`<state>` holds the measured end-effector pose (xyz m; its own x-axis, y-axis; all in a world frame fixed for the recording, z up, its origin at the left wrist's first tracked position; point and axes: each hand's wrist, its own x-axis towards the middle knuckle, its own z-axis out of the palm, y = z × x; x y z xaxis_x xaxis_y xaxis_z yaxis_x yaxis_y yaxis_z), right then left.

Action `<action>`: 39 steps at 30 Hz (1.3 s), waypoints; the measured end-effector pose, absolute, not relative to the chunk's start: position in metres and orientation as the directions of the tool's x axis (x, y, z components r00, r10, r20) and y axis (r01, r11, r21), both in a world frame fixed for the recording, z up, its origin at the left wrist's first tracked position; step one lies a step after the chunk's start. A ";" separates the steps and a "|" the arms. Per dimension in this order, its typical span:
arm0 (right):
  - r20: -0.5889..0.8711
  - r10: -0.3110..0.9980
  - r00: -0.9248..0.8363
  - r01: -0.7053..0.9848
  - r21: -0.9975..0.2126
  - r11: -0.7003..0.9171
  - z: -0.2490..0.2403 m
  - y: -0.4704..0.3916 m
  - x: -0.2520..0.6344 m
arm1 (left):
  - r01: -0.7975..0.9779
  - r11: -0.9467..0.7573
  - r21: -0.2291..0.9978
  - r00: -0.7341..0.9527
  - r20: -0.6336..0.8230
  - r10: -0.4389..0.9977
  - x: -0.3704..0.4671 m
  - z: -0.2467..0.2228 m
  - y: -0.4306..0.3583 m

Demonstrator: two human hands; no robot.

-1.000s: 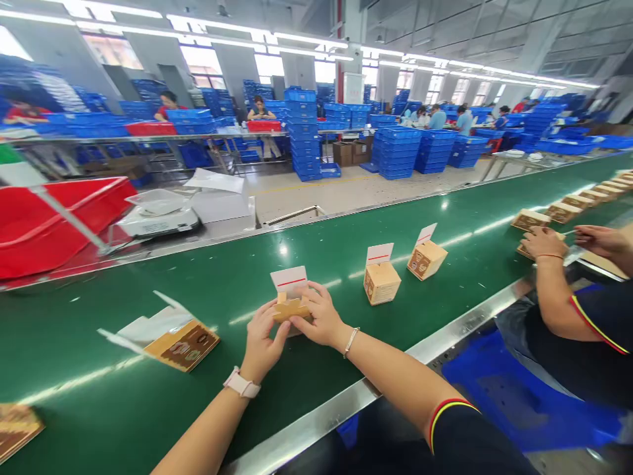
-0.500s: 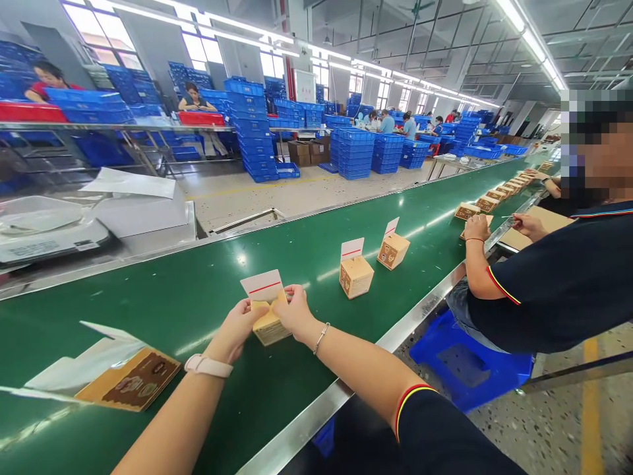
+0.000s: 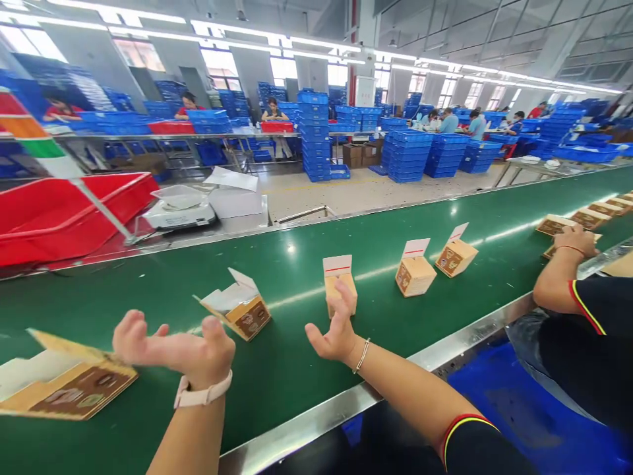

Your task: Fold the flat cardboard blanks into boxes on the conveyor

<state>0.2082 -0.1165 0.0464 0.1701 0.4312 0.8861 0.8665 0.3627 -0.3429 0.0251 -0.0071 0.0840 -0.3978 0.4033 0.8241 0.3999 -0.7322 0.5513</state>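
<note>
Across the green belt [image 3: 287, 382], the empty right hand [image 3: 335, 333] and loosely curled left hand [image 3: 182, 349] (whether it touches the near open carton [image 3: 84, 392], I can't tell) have parted, leaving the small box [image 3: 350, 289] midway between the edges, seemingly formed but flap-up.

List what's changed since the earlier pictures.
The left hand and right hand have let go of the cardboard box and opened. The left has moved leftward, toward the nearest open box. The two boxes to the right still stand on the green conveyor belt, flaps raised.
</note>
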 end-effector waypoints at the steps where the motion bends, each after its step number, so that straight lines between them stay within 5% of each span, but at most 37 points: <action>1: 0.865 0.490 0.111 0.851 -0.338 0.403 0.045 -0.112 0.201 | 0.379 -0.681 0.627 -0.401 0.774 0.489 0.020 0.081 -0.001; 4: 0.744 0.668 -0.028 0.792 -0.391 0.469 0.038 -0.089 0.183 | 0.162 -0.556 0.815 -0.231 0.579 0.782 0.020 0.060 0.016; 8: 0.531 0.838 -0.130 0.731 -0.520 0.443 0.026 -0.057 0.173 | 0.038 -0.474 0.880 -0.065 0.475 0.878 0.036 0.025 0.023; 18: 0.565 0.821 0.084 0.628 -0.669 0.397 0.040 -0.023 0.196 | 0.328 -0.503 0.799 0.045 0.519 0.854 0.065 0.029 0.012; 28: 0.203 0.978 -0.044 0.810 -0.566 0.154 0.081 -0.034 0.220 | 0.299 -0.724 0.622 0.553 0.505 0.663 0.068 0.053 0.042; 39: 0.097 0.995 -0.007 0.811 -0.582 0.063 0.090 -0.035 0.230 | 0.139 -0.774 0.618 0.424 0.670 0.610 0.082 0.022 0.049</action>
<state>0.2300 -0.0355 0.0903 -0.0073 0.9953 0.0968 0.8110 0.0625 -0.5818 0.0815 0.0491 0.0220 0.4240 0.6099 0.6695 0.1386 -0.7743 0.6175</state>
